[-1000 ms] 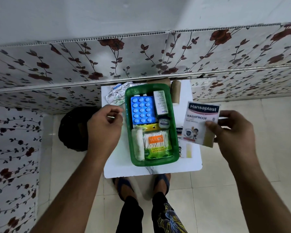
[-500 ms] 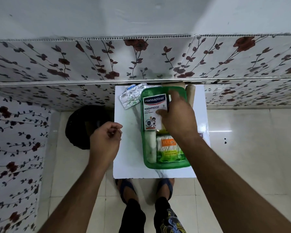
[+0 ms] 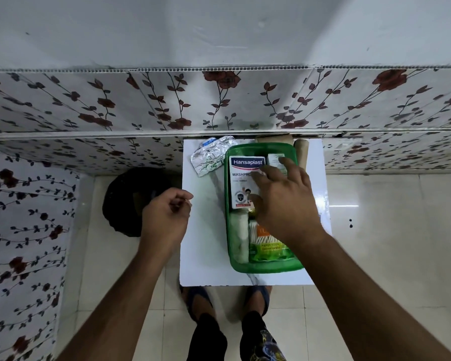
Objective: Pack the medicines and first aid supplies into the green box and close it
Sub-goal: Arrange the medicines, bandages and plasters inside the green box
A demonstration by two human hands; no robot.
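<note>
The green box (image 3: 264, 267) stands open on a small white table (image 3: 203, 246). A white Hansaplast plaster pack (image 3: 242, 175) lies flat in its far half, over the other contents. My right hand (image 3: 284, 201) hovers over the pack with fingers spread, fingertips on or just above it. A white cotton roll (image 3: 239, 238) and a green pack of cotton swabs (image 3: 267, 247) fill the near half. My left hand (image 3: 164, 217) is loosely curled over the table's left edge, holding nothing.
A crumpled silver blister strip (image 3: 210, 158) lies on the table left of the box. Brown rolls (image 3: 302, 152) sit behind and right of the box. A dark round object (image 3: 126, 201) stands on the floor at left. A floral wall backs the table.
My right hand carried the plaster pack from the right side into the box, laid it flat and opened its fingers. My left hand drifted slightly left.
</note>
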